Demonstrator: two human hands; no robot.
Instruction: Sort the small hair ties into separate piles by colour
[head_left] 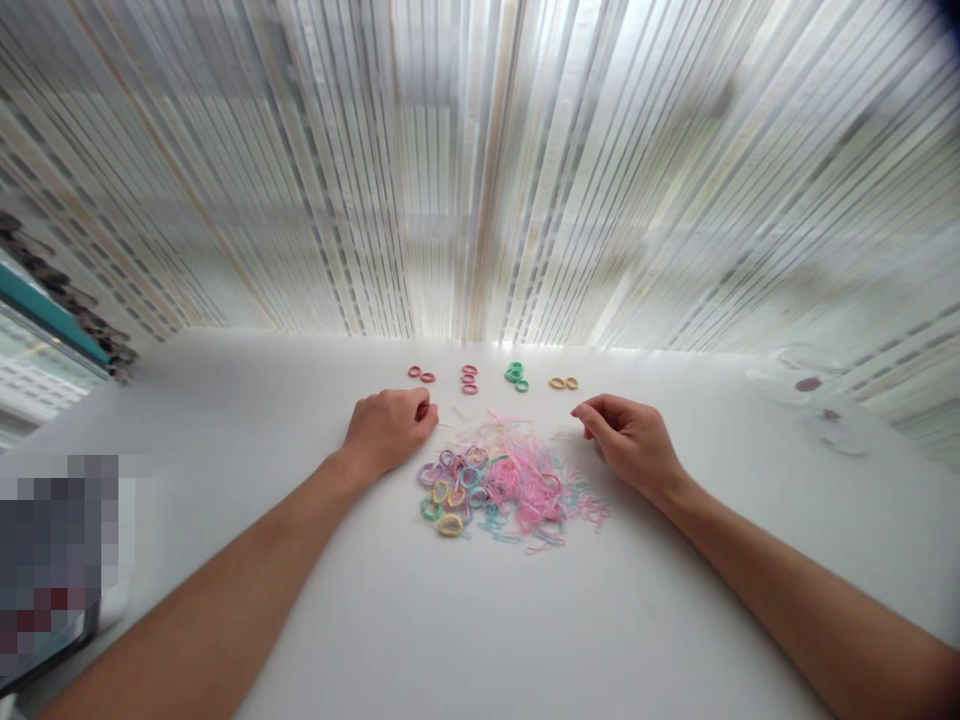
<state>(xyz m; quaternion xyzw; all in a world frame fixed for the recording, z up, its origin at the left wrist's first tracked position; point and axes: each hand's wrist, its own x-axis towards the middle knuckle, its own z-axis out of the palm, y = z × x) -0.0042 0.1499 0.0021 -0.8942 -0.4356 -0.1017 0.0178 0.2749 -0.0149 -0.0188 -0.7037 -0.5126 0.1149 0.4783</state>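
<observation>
My left hand (391, 428) rests on the table left of a mixed pile, its fingers curled closed. To the right, my right hand (626, 437) has thumb and forefinger pinched together. Thin pale strands show near both sets of fingertips; whether either hand holds one, I cannot tell. Between the hands lie a tangle of pink elastic bands (517, 485) and pale blue bands (495, 522). At its left side are several small hair ties (450, 525) in purple, yellow, green and blue. Behind the pile sit two red ties (427, 378), three pinkish-red ties (469, 378), several green ties (514, 373) and two yellow ties (556, 383).
A white table (525, 630) spreads under everything. Striped string curtains (480, 180) hang along its far edge. Clear round items (832, 430) with dark reddish spots are at the right. A pixelated dark object (52, 570) stands at the left front.
</observation>
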